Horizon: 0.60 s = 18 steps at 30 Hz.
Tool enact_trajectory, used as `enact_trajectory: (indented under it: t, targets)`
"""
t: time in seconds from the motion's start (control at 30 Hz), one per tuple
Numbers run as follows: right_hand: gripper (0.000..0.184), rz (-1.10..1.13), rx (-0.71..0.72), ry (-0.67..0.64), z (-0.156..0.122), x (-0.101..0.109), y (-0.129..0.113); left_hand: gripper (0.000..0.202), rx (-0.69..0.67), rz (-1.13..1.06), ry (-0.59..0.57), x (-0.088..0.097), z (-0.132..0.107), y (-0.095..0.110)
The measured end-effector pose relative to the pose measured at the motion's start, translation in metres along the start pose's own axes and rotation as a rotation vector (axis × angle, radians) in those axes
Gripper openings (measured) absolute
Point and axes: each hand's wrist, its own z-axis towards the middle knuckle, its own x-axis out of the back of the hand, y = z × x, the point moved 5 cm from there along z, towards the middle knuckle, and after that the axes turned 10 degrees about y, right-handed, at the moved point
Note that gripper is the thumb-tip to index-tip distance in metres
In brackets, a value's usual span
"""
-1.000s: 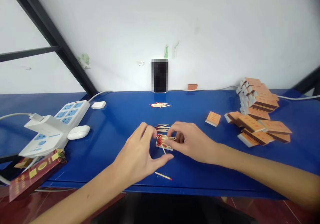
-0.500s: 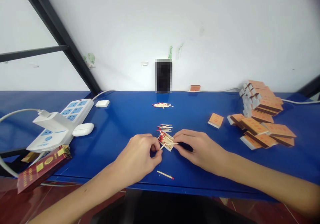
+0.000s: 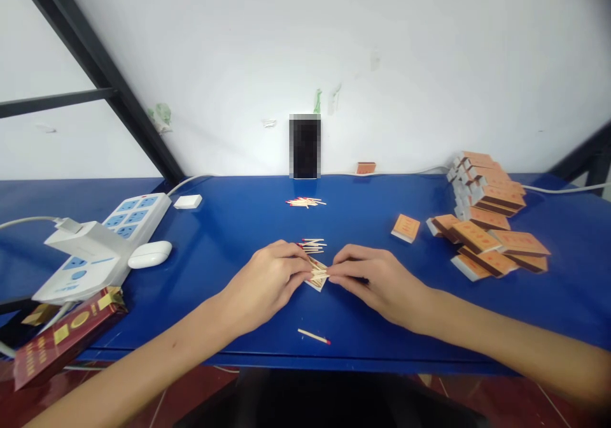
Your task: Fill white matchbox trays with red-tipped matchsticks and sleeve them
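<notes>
A small open matchbox tray (image 3: 317, 286) lies between my hands on the blue table, with several matches (image 3: 318, 276) in and across it. My left hand (image 3: 272, 281) has thumb and fingers pinched together at the left ends of the matches, hiding part of the tray. From the other side, my right hand (image 3: 382, 281) pinches the right ends of the matches over the tray's edge. Just beyond the tray is a loose row of red-tipped matches (image 3: 312, 246). One single match (image 3: 314, 336) lies near the table's front edge.
Farther back lies another pile of matches (image 3: 305, 202). Closed matchboxes (image 3: 496, 186) are heaped at the right, and one matchbox (image 3: 406, 228) sits apart. On the left are a power strip (image 3: 140, 214), a white earbud case (image 3: 149, 254) and a dark red box (image 3: 71, 332).
My left fingers have moved up over the tray and closed on the matches there. My right fingertips have come closer to the left ones. The whole view has shifted slightly.
</notes>
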Motion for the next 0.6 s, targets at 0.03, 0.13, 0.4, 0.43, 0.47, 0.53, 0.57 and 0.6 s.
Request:
enact_trajectory:
  t: [0.03,0.13,0.4,0.43,0.47,0.53,0.57,0.6]
  targets:
    - [0.019,0.016,-0.028,0.023,0.001,0.000,0.000,0.023,-0.007,-0.003,0.007,0.000,-0.001,0.000]
    - [0.011,0.080,-0.146,0.051,0.003,-0.002,0.002,0.022,-0.024,-0.023,0.048,-0.001,-0.004,-0.002]
    - [0.010,0.244,-0.302,-0.033,0.015,-0.008,0.009,0.030,-0.021,-0.063,0.044,-0.006,-0.011,-0.003]
    - [0.010,0.215,-0.273,-0.044,0.016,-0.007,0.010,0.031,-0.015,-0.065,0.040,-0.006,-0.012,-0.002]
    - [0.010,0.185,-0.241,-0.056,0.017,-0.007,0.010,0.032,-0.008,-0.069,0.037,-0.006,-0.012,-0.002]
    - [0.013,0.165,-0.201,-0.086,0.018,-0.007,0.010,0.033,0.018,-0.072,0.041,-0.005,-0.012,-0.002]
    - [0.015,0.178,-0.202,-0.101,0.018,-0.008,0.011,0.032,0.042,-0.077,0.049,-0.004,-0.012,-0.003]
    - [0.016,0.198,-0.213,-0.113,0.018,-0.009,0.011,0.031,0.073,-0.087,0.054,-0.004,-0.011,-0.005]
